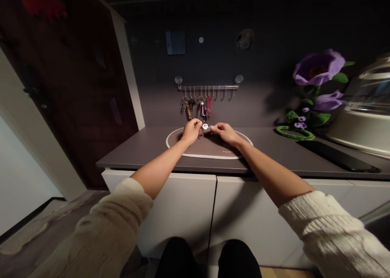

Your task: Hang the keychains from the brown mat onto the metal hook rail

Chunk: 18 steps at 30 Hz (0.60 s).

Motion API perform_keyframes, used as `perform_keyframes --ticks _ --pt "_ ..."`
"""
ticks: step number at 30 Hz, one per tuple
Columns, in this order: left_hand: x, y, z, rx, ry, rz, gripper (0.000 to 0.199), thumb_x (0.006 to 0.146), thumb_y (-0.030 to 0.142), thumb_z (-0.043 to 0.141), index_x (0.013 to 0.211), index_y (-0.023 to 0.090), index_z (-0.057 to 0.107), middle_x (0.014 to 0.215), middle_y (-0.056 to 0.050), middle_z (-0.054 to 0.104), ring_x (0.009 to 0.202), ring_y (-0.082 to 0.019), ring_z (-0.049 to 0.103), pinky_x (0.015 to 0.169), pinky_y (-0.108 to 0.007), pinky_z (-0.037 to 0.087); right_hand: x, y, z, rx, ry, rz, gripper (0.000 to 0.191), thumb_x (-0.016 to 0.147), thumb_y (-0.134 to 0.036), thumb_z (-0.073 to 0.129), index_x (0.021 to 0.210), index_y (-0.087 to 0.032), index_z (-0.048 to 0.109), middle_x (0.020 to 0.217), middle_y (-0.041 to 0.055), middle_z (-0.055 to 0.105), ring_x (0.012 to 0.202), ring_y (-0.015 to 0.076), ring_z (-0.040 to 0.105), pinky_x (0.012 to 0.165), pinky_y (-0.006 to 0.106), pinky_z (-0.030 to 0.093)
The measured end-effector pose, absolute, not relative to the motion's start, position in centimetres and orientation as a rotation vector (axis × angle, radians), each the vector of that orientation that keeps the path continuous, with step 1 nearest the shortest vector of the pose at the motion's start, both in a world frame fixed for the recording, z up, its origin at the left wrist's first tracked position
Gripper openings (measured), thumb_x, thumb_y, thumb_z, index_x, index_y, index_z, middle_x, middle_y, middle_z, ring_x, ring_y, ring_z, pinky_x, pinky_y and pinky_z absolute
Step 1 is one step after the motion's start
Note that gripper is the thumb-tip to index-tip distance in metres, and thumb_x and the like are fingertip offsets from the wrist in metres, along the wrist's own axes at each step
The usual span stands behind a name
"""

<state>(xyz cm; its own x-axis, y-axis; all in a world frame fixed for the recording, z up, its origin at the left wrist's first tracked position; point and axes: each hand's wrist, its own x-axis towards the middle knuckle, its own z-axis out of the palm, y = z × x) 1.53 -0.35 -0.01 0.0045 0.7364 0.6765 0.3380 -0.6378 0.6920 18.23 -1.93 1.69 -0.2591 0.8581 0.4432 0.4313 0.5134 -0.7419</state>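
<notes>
Both my hands meet above an oval mat [207, 151] with a pale border on the counter. My left hand [192, 131] pinches the left side of a small bunch of keys [205, 127], with a bright round key head showing and a key hanging below. On the other side, my right hand [224, 132] is closed with its fingertips on the right end of a key in the bunch. Just behind, a hook rail [210, 87] on the wall carries several hanging keys, a brown key fob [189, 111] and a red strap [209, 104].
A dark counter [146, 146] runs across white cabinets [176, 200]. To the right stand a purple crocheted flower [318, 68], a black phone-like slab [338, 155] and a cream appliance [362, 127] with a clear top. A dark door [76, 79] is at the left.
</notes>
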Motion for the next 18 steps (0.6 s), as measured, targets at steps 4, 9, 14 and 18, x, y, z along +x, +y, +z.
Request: perform_keyframes --ticks 4,9,14,18 --pt "1.5 -0.3 0.0 1.939 1.048 1.666 0.013 0.080 0.024 0.045 0.071 0.015 0.051 0.063 0.002 0.053 0.060 -0.009 0.048 0.061 -0.020 0.039 18.0 -2.1 1.7 -1.035 -1.927 0.582 0.032 0.068 -0.046 0.058 0.071 -0.014 0.058 0.067 0.0004 0.058 0.061 0.0095 0.047 0.063 0.024 0.037" --pt "1.8 -0.8 0.1 1.925 1.006 1.622 0.013 0.079 0.024 0.046 0.071 0.015 0.050 0.061 0.003 0.051 0.057 -0.008 0.046 0.059 -0.020 0.039 17.8 -2.4 1.8 -0.906 -1.894 0.606 0.027 0.068 -0.038 0.059 0.082 -0.015 0.057 0.078 0.0025 0.061 0.069 0.0112 0.052 0.070 0.026 0.041" --pt "2.0 -1.3 0.2 1.956 1.031 1.574 0.013 0.079 0.024 0.046 0.071 0.015 0.051 0.061 0.002 0.051 0.058 -0.008 0.046 0.058 -0.020 0.038 17.6 -2.4 1.8 -0.836 -1.898 0.619 0.027 0.069 -0.039 0.058 0.082 -0.015 0.057 0.079 0.0026 0.061 0.070 0.0116 0.052 0.071 0.026 0.042" --pt "2.1 -1.3 0.0 2.013 1.031 1.554 0.014 0.079 0.025 0.046 0.073 0.015 0.052 0.063 0.002 0.053 0.059 -0.009 0.047 0.059 -0.021 0.039 17.5 -2.1 1.6 -0.826 -1.917 0.594 0.027 0.070 -0.041 0.056 0.077 -0.015 0.057 0.074 0.0011 0.058 0.067 0.0109 0.050 0.069 0.025 0.040"
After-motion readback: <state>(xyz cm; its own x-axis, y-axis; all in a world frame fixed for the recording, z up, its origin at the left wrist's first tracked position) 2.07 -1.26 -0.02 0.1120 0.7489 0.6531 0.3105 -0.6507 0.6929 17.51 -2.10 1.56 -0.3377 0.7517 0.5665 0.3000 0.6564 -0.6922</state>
